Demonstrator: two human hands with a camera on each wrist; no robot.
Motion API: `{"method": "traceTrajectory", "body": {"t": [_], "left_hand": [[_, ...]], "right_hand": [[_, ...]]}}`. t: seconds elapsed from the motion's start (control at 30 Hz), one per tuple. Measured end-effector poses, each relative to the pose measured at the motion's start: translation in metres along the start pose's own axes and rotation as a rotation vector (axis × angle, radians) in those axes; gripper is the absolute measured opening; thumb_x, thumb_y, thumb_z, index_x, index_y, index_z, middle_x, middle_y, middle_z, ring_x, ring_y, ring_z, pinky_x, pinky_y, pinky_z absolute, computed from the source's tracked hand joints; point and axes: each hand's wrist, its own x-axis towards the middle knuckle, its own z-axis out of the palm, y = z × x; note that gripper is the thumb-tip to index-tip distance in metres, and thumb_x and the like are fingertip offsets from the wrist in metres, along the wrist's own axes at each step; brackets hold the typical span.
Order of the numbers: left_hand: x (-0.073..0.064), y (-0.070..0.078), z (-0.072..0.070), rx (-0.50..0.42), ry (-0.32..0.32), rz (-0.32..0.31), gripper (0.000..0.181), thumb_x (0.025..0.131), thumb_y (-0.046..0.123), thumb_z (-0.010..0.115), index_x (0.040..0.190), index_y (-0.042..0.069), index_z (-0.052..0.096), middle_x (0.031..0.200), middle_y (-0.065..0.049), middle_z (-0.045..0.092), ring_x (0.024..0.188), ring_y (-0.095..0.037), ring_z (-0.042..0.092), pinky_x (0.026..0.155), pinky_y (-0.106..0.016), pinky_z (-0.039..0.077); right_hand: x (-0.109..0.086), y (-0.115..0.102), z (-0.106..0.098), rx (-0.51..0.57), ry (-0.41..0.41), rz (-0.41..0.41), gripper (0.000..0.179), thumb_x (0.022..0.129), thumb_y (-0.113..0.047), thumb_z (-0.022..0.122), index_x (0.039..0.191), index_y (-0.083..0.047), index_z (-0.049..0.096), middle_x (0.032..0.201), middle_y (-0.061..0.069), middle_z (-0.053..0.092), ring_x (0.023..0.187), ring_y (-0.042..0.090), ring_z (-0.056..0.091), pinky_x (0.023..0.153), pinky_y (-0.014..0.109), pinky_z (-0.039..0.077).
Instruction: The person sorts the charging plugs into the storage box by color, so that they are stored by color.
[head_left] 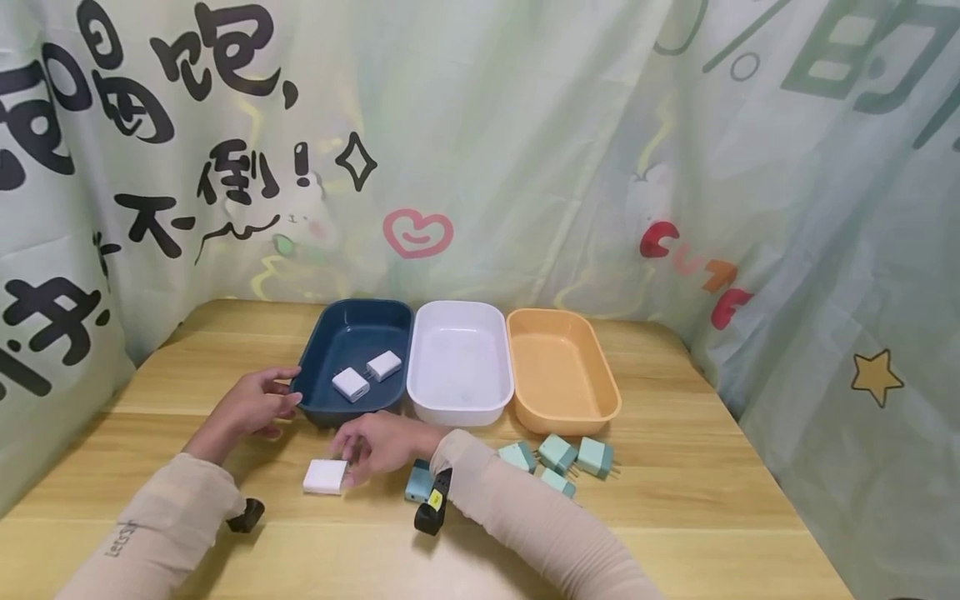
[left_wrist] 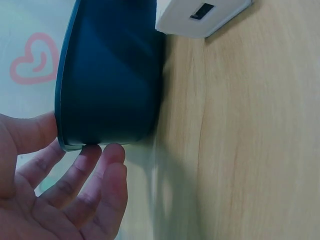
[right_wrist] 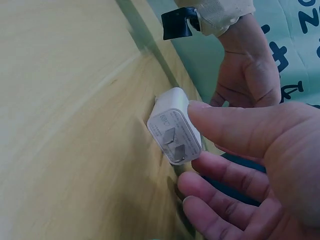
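With thumb at the rim and fingertips against the outer wall, my left hand (head_left: 255, 406) holds the near-left corner of a dark blue bin (head_left: 360, 315). Two white plug chargers, one at the left (head_left: 350, 384) and one at the right (head_left: 384, 366), lie inside this bin. Just in front of it my right hand (head_left: 382, 450) pinches another white plug charger (head_left: 325, 477) between thumb and index finger. The right wrist view shows the prong face of that charger (right_wrist: 174, 135) turned toward the palm, with the other fingers loosely bent below.
A white bin (head_left: 461, 400) and an orange bin (head_left: 566, 400) stand in a row right of the blue one. Several pale green plug chargers (head_left: 557, 454) lie before the orange bin. A blue charger (head_left: 418, 482) sits partly behind the right wrist. A printed curtain (head_left: 487, 167) hangs behind the table.
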Motion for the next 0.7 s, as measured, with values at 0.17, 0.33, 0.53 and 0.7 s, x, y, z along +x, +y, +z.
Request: {"method": "traceTrajectory", "body": {"t": [0.17, 0.33, 0.53, 0.7], "left_hand": [[0.001, -0.001, 0.001, -0.003, 0.0, 0.009, 0.061, 0.096, 0.014, 0.059, 0.148, -0.003, 0.031, 0.131, -0.037, 0.043, 0.092, -0.03, 0.065, 0.063, -0.04, 0.056], [0.001, -0.001, 0.0, -0.011, -0.005, 0.019, 0.061, 0.096, 0.013, 0.059, 0.148, -0.003, 0.031, 0.13, -0.037, 0.044, 0.091, -0.029, 0.065, 0.062, -0.04, 0.056], [0.0, -0.002, 0.0, -0.01, 0.003, 0.017, 0.06, 0.097, 0.012, 0.059, 0.148, -0.004, 0.031, 0.13, -0.037, 0.044, 0.089, -0.028, 0.065, 0.061, -0.04, 0.056], [0.0, -0.002, 0.001, -0.011, 0.004, 0.027, 0.06, 0.096, 0.012, 0.06, 0.148, -0.004, 0.032, 0.128, -0.036, 0.047, 0.087, -0.026, 0.065, 0.06, -0.04, 0.055]], "right_hand": [[0.004, 0.001, 0.003, -0.014, -0.023, -0.015, 0.047, 0.079, -0.014, 0.082, 0.122, -0.011, 0.063, 0.099, -0.008, 0.062, 0.08, 0.001, 0.059, 0.075, 0.013, 0.046], [0.007, 0.001, 0.004, -0.024, -0.051, -0.017, 0.055, 0.076, -0.012, 0.084, 0.126, -0.01, 0.062, 0.096, -0.008, 0.061, 0.081, 0.001, 0.057, 0.074, 0.013, 0.046], [0.011, -0.002, 0.006, -0.054, -0.085, 0.017, 0.066, 0.075, -0.014, 0.085, 0.134, -0.012, 0.057, 0.091, -0.01, 0.06, 0.083, 0.0, 0.056, 0.075, 0.012, 0.044], [0.013, -0.004, 0.007, -0.051, -0.098, 0.035, 0.068, 0.075, -0.013, 0.085, 0.136, -0.014, 0.056, 0.089, -0.009, 0.059, 0.083, 0.0, 0.054, 0.077, 0.012, 0.041]]}}
